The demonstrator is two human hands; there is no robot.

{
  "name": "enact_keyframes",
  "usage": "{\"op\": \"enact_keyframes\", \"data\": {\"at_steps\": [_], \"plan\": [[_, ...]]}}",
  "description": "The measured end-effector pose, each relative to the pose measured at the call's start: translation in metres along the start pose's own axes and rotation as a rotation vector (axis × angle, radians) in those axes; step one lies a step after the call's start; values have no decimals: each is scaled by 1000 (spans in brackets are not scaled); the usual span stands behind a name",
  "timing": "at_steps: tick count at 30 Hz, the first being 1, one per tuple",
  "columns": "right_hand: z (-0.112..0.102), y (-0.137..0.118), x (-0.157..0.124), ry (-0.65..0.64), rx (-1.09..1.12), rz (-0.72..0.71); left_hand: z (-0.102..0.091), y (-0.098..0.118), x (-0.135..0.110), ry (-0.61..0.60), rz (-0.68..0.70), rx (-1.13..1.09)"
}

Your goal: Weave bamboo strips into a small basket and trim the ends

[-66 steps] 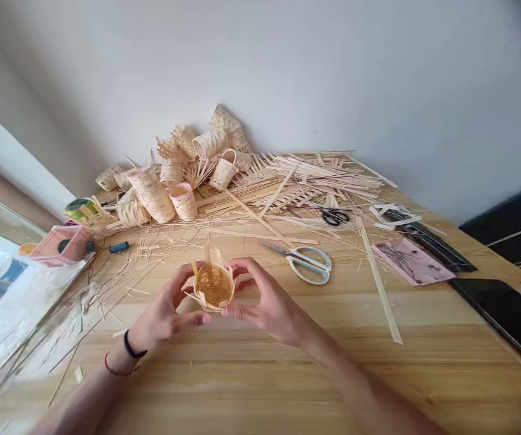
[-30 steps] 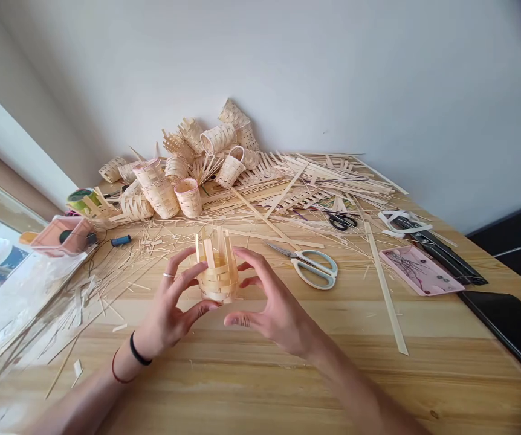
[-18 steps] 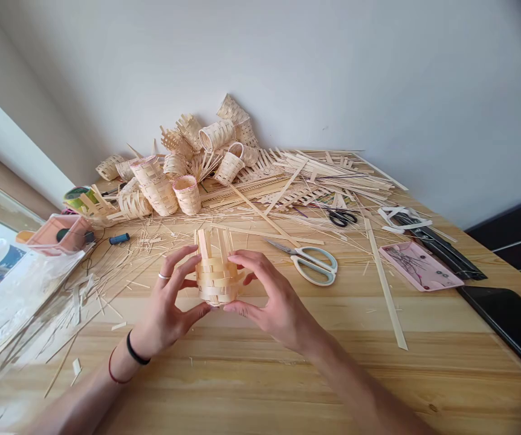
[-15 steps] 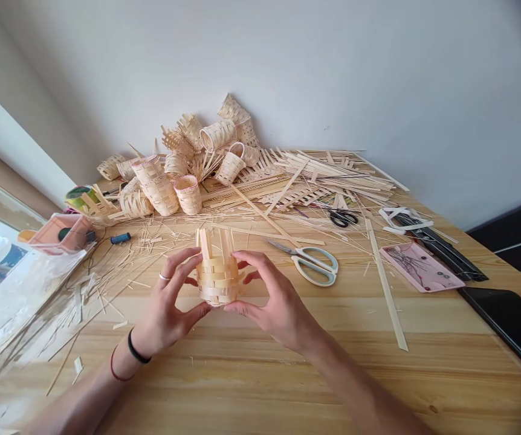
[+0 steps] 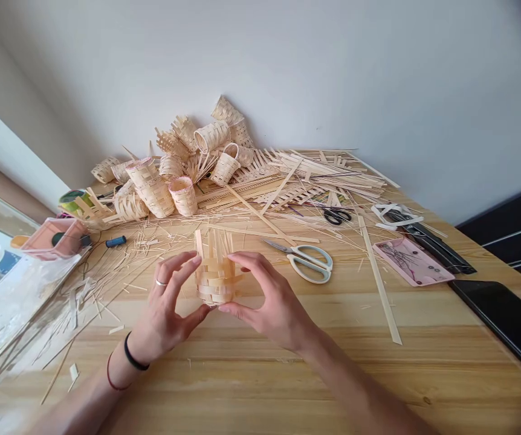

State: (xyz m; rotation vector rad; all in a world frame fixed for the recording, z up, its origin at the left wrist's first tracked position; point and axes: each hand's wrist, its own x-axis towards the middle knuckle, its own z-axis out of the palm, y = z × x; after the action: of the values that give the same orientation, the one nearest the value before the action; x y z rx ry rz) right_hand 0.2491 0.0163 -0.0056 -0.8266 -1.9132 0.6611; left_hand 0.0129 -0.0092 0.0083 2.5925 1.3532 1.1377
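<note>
Basket (image 5: 216, 283) tipped upright since earlier, clamped between left grip (image 5: 163, 311) and right grip (image 5: 276, 305)

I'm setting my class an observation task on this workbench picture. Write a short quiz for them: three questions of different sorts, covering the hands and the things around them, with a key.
1. Multiple choice: What do the left hand and right hand hold between them?
a) a blue spool
b) a woven basket with strips sticking up
c) a pink tray

2. True or false: The pale-handled scissors lie nearer the right hand than the black-handled scissors do.

3. Short answer: Which hand wears a ring?

Key: 1. b; 2. true; 3. left
</note>
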Motion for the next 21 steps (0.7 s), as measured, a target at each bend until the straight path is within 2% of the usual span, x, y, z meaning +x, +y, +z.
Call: {"op": "enact_keyframes", "data": {"at_steps": [4, 8, 14, 18, 21], "plan": [[3, 0, -2, 12, -14, -2, 0, 2, 0, -30, -16, 12], [5, -1, -4, 20, -44, -59, 0, 1, -1, -5, -52, -8], [4, -2, -4, -13, -38, -13, -1, 4, 1, 8, -3, -62], [6, -2, -4, 39, -34, 11, 1, 6, 1, -4, 60, -127], [9, -2, -5, 76, -51, 27, 4, 5, 0, -44, 58, -151]]}}
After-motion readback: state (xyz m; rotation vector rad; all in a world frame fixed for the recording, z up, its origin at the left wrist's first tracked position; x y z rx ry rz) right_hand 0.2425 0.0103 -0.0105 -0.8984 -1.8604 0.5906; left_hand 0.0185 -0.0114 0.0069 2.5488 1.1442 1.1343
